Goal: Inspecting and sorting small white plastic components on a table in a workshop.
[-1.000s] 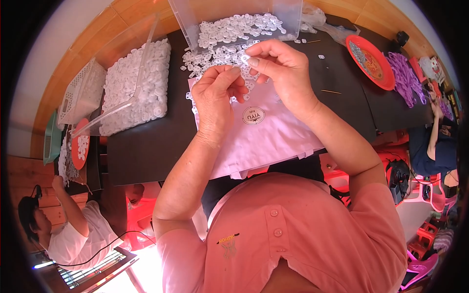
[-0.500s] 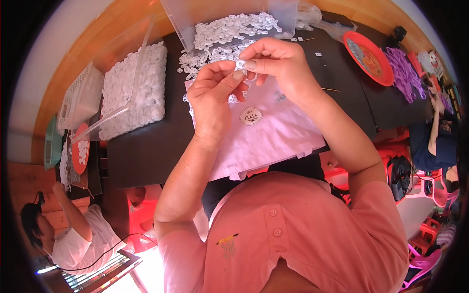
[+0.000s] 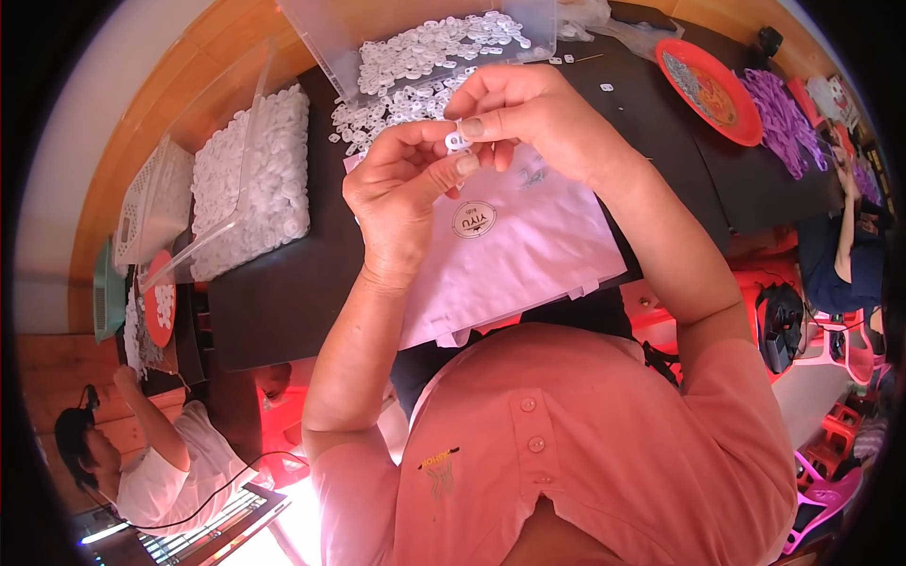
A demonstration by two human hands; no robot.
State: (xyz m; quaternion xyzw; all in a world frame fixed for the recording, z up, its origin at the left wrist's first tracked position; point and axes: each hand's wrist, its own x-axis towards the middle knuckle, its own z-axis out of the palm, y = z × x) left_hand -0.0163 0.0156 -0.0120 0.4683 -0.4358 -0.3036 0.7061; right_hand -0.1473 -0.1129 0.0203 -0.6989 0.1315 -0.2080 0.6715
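Note:
A small white plastic piece with a dark hole [image 3: 456,141] is pinched between my two hands. My left hand [image 3: 392,193] holds its near side, index finger against it and thumb just below. From the other side my right hand [image 3: 543,118] grips it with thumb and bent index finger; its other fingers curl behind, partly hidden. Beneath both hands lies a pink cloth bag [image 3: 528,259] with a round printed label. Many similar loose white pieces [image 3: 401,106] are heaped just beyond my fingers, spilling from a clear plastic bin [image 3: 326,57] lying on its side.
At left stands a clear box packed with white round pieces [image 3: 260,179], beside a white perforated basket [image 3: 151,203]. A red plate with grey bits [image 3: 727,113] and purple strips [image 3: 779,123] lie at the right of the dark table [image 3: 274,311]. Other people sit at both sides.
The whole view has shifted slightly. My left thumb has slid a little down from the white piece, exposing more of it; both hands stay together over the bag.

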